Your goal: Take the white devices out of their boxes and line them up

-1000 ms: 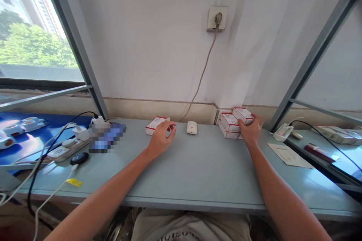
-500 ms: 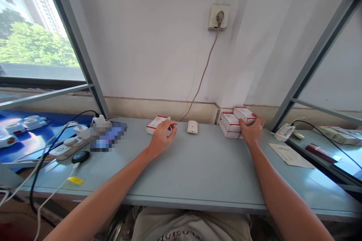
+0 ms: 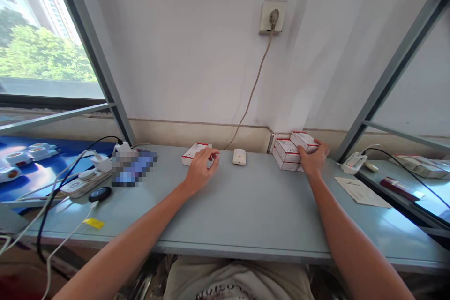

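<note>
**Both hands on boxes, far edge of bench**

My left hand (image 3: 200,171) rests curled on a lone box (image 3: 194,152); my right hand (image 3: 314,159) wraps the top box (image 3: 304,140) of the stack (image 3: 286,153) by the wall; a careless pull could topple it; box print too small to read.

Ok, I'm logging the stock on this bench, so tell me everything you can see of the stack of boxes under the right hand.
The stack of boxes is several small white cartons with red edge stripes and faint print, cardboard by the look. They lie flat at the back right of the grey table, close to the wall, in uneven tiers, the top one skewed. The right hand rests on the stack's near right side, fingers on the top box. The exact count is hidden.
</note>
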The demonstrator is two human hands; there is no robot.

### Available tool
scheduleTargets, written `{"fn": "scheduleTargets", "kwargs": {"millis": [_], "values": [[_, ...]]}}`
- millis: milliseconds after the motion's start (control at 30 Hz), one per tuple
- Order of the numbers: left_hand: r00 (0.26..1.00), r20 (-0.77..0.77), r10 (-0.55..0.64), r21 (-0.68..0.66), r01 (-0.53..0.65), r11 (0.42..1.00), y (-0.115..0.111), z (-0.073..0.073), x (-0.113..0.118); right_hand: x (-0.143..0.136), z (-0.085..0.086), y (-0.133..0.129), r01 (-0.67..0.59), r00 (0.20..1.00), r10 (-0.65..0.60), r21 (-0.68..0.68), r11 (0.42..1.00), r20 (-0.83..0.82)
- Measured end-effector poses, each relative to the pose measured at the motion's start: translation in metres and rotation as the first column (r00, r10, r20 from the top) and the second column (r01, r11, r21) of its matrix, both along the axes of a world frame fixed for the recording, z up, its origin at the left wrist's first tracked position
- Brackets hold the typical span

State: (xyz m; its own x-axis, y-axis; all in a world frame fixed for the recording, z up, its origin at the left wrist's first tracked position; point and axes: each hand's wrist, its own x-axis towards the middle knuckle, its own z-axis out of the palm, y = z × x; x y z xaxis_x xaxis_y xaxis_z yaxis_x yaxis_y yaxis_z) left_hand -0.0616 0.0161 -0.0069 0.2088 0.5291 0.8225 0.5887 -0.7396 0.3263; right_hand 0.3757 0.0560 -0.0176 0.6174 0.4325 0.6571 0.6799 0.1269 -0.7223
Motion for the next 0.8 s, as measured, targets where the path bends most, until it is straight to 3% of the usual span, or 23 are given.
{"fn": "scheduleTargets", "kwargs": {"millis": [200, 400, 500, 567, 667, 733, 800], "values": [[0.992, -0.032, 0.123, 0.055, -0.121, 0.991, 0.007, -0.003, -0.003, -0.003, 0.005, 0.0, -0.007, 0.995, 0.004, -0.038, 0.999, -0.097], [0.867, -0.195, 0.459, 0.046, -0.459, 0.887, 0.024, -0.023, -0.012, -0.01, 0.009, -0.004, 0.028, 0.993, -0.038, -0.086, 0.996, -0.115], [0.772, -0.341, 0.536, 0.026, -0.562, 0.827, 0.028, -0.034, -0.017, -0.021, 0.013, -0.008, 0.178, 0.984, -0.178, -0.001, 0.984, 0.029], [0.703, -0.469, 0.535, -0.013, -0.611, 0.791, 0.027, -0.037, -0.019, -0.032, 0.018, -0.011, 0.165, 0.959, -0.185, 0.106, 0.981, 0.213], [0.629, -0.604, 0.49, -0.064, -0.651, 0.757, 0.021, -0.03, -0.017, -0.059, 0.021, -0.017, -0.079, 0.896, 0.005, 0.148, 0.986, 0.445], [0.631, -0.617, 0.47, -0.089, -0.65, 0.755, 0.017, -0.023, -0.014, -0.08, 0.019, -0.019, -0.248, 0.84, 0.189, 0.05, 0.967, 0.508], [0.66, -0.59, 0.465, -0.112, -0.638, 0.762, 0.014, -0.017, -0.012, -0.103, 0.012, -0.021, -0.406, 0.732, 0.408, -0.131, 0.904, 0.545]]}}
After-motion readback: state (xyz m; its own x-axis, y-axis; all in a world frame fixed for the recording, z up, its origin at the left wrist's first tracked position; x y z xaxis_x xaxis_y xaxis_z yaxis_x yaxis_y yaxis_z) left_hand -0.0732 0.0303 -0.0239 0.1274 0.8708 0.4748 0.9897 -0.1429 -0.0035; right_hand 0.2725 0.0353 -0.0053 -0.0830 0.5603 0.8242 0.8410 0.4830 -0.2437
